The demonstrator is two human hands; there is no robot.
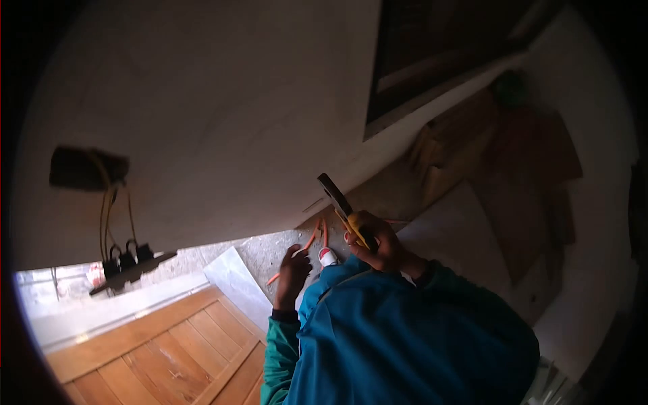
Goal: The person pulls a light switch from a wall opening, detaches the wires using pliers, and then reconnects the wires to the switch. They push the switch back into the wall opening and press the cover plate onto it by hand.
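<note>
The person wears a teal-blue zip jacket (405, 337) of smooth, slightly shiny cloth, with a lighter seam line running down from near the right hand (378, 243). Both sleeves are long. The left sleeve (280, 354) is a greener teal and ends just below the left hand (291, 270) in a dark ribbed cuff (285, 314). The right sleeve's cuff is also dark.

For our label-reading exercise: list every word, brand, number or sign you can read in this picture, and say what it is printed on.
None can be read: no legible text shows on the wall, the yellow-handled tool in the right hand, the hanging socket plate or the wooden door.
</note>
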